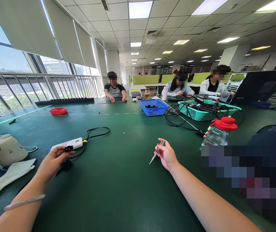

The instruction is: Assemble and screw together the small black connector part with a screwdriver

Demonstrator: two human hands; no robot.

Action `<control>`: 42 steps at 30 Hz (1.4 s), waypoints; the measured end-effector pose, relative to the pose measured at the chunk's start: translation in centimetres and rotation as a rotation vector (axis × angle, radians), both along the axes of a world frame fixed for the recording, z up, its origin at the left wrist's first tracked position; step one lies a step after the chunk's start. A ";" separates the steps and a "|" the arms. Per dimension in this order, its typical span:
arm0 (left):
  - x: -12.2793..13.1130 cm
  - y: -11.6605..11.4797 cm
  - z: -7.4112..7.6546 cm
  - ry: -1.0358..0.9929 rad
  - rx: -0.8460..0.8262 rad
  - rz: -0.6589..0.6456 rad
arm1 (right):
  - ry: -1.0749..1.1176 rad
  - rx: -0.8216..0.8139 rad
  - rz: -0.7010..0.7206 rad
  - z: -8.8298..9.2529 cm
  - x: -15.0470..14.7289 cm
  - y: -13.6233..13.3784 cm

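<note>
My left hand [53, 160] pinches a small black part [68, 148] between thumb and fingertips just above the green table [118, 180]. Another small black round piece [66, 165] lies on the table right below that hand. My right hand [166, 155] grips a thin screwdriver [156, 152] with a clear handle, its tip pointing down and left, held a little above the table. A white power strip [69, 144] with a black cable [96, 131] lies just beyond my left hand.
A blue basket [153, 107], a teal basket [205, 111] with cables, a small red tray [58, 111] and a red-capped water bottle [218, 132] stand further out. A white appliance [1, 149] and cloth [7, 177] sit at left. Three people sit at the far side.
</note>
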State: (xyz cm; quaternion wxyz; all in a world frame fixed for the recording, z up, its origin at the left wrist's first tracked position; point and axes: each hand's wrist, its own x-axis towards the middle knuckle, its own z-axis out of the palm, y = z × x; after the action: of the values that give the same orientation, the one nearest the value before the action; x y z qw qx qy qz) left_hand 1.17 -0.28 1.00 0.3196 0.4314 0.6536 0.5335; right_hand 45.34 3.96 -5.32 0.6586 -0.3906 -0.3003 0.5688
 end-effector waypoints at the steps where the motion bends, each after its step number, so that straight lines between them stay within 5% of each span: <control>1: -0.1 0.0 -0.1 -0.036 0.010 0.000 | 0.006 -0.007 -0.004 0.0 0.0 0.0; 8: -0.3 0.2 -0.1 -0.219 0.032 0.101 | 0.013 -0.022 -0.012 0.1 -0.1 -0.1; 31: 0.1 -0.3 0.8 -0.306 0.151 0.279 | -0.014 -0.011 -0.008 -0.1 0.0 -0.1; 42: -1.0 -0.1 0.2 -0.258 0.129 0.251 | -0.013 -0.021 -0.020 0.1 0.0 -0.1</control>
State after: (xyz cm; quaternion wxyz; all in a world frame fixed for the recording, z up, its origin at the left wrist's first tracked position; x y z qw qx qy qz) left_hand 0.19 -0.43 1.25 0.3035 0.2942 0.6200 0.6610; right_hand 45.33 3.84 -5.26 0.6583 -0.4041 -0.2946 0.5626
